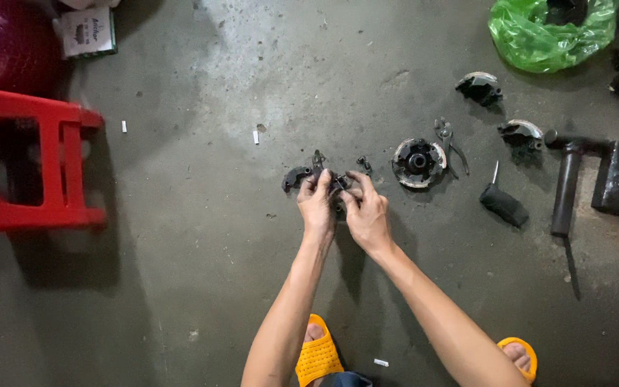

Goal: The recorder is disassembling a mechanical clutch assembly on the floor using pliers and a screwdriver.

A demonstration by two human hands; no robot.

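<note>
Both hands meet over a small dark metal part (339, 182) just above the concrete floor. My left hand (317, 204) pinches its left side, my right hand (365, 211) grips its right side. A curved black shoe piece (294, 177) lies on the floor just left of my left hand. Small black bits (364, 165) lie just beyond my fingers. A round black hub with a silver rim (418, 162) sits to the right of my right hand.
Pliers (450, 143), a black-handled screwdriver (501, 201), two curved shoe pieces (479, 87) (521, 133) and a hammer (567, 183) lie to the right. A green plastic bag (547, 36) is at the top right. A red plastic stool (26, 165) stands at left.
</note>
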